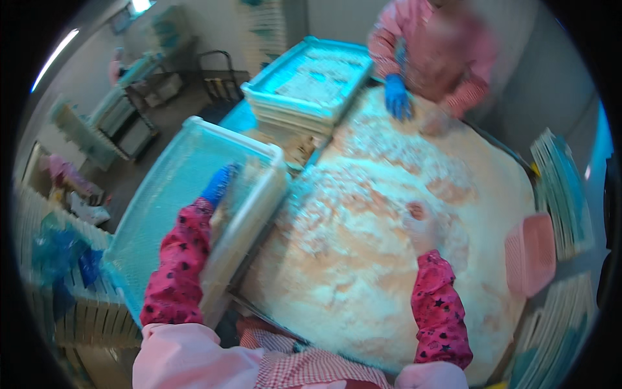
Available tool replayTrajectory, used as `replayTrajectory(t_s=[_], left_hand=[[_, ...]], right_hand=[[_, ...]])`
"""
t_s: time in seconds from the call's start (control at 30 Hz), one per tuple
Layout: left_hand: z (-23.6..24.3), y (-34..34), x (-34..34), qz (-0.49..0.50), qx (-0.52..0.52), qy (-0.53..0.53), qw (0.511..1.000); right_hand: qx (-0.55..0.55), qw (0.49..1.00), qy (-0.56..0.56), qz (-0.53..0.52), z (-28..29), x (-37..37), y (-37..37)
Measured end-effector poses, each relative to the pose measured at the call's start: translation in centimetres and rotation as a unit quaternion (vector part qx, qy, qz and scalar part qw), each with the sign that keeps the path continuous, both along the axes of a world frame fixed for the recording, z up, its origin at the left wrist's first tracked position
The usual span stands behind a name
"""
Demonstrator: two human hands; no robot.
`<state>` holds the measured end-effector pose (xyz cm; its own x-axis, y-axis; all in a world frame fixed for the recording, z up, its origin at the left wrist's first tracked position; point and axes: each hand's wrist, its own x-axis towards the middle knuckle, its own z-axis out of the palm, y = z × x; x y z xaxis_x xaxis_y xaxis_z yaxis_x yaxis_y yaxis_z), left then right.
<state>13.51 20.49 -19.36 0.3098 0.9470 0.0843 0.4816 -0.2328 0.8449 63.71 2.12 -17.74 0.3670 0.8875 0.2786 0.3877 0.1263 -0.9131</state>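
Over the pale heap (337, 279) there is wide room: a hand could pass low across its near and middle part, as far as the right hand (422, 227), which is to the right of the heap's middle. Along the heap's left side, the raised wall of the large mesh tray (172, 175) stands in the way; the left hand (219, 185) is inside it, with this wall toward the heap. At the heap's far left, stacked trays (288, 107) make another block. At its far edge, a co-worker's blue-gloved hand (396, 98) takes space. At its right edge, the pink basket (531, 253) obstructs.
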Motion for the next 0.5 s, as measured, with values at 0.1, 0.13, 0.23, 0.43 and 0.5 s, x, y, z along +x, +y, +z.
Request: replayTrajectory(t_s=[0.1,0.13,0.23,0.43,0.5], left_hand=[[1.4,-3.4,4.8,0.061,0.084,-0.064,0.993],[3.9,-6.1,8.6,0.057,0.057,-0.178,0.981],[7.2,-14.7,14.7,-0.082,0.005,-0.053,0.995],[-1.7,-26.1,25.4,-0.391,0.184,0.181,0.883],[-6.0,-25.9,27.5,-0.377,0.180,0.194,0.888]], right_hand=[[-0.089,0.974,-0.162,0.132,0.4,-1.5,-6.8],[-0.157,0.951,-0.202,0.175,-0.6,-1.1,-9.5],[-0.288,0.903,-0.281,0.150,-1.1,0.9,-16.3],[-0.154,0.902,-0.397,0.070,-2.8,-2.9,-18.2],[-0.157,0.913,-0.373,0.048,-5.0,-5.6,-17.9]])
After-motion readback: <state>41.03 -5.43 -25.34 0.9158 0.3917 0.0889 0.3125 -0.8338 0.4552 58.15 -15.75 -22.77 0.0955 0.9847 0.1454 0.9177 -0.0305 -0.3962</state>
